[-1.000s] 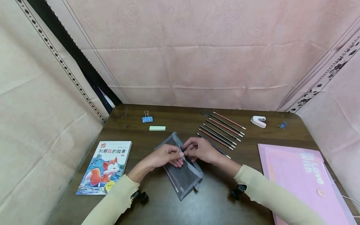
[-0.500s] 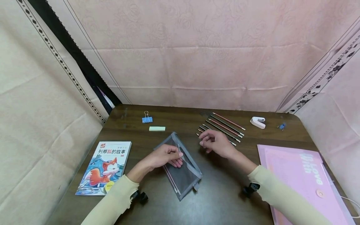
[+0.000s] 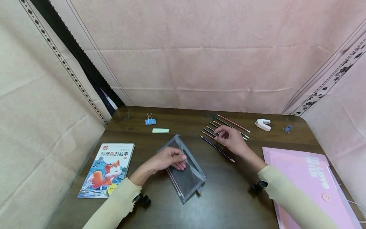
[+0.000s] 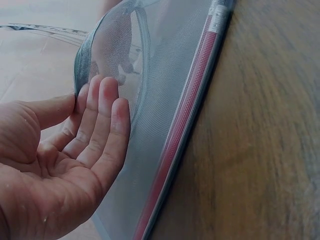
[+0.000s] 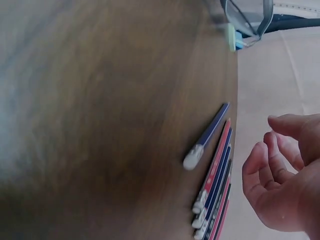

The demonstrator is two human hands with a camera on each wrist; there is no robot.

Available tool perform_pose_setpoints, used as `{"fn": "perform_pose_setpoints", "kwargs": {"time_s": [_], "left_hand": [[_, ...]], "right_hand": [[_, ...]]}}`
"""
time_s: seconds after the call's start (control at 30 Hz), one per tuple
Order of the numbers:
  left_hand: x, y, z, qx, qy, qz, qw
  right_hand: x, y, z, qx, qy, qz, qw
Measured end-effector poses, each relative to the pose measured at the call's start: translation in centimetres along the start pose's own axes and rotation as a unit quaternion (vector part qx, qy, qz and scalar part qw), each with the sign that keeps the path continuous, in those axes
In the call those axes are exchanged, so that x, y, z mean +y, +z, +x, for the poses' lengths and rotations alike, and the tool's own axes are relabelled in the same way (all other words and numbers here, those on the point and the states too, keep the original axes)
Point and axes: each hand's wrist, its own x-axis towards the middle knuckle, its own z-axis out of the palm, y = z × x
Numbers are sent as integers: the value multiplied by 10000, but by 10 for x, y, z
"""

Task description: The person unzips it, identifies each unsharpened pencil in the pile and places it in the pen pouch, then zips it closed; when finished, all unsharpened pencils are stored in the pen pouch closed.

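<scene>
Grey mesh makes up the pencil pouch [image 3: 183,170], which lies slanted on the dark wooden counter [image 3: 228,197] near its front middle; a red pencil [image 4: 187,107] shows blurred through the netting along one edge. The left hand [image 3: 168,159] rests on the pouch's upper end, and the left wrist view shows its fingers [image 4: 100,120] nearly straight against the mesh, with the thumb at the zipper edge, though what lies behind the raised flap is hard to make out. The right hand [image 3: 232,138] hovers over the row of pencils [image 3: 220,133], covering their middle, fingers loosely curled and empty in the right wrist view, where the pencils' far ends are cut off. Whether a fingertip touches a pencil I cannot tell
</scene>
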Motion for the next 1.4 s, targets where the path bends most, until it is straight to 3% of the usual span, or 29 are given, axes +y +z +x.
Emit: {"fn": "perform_pose_setpoints", "kwargs": {"time_s": [0.23, 0.57, 1.07, 1.4], "left_hand": [[-1, 0, 1, 10, -24, 6, 10000], [0, -2, -1, -23, -12, 32, 10000], [2, -3, -1, -52, -19, 17, 10000], [0, -2, 1, -84, -79, 1, 9999]], "right_hand": [[15, -3, 8, 271, -425, -1270, 9906], [18, -1, 12, -14, -478, -1986, 9789], [18, 2, 12, -141, -583, -2142, 9749], [11, 3, 17, -340, -612, -2599, 9631]]}}
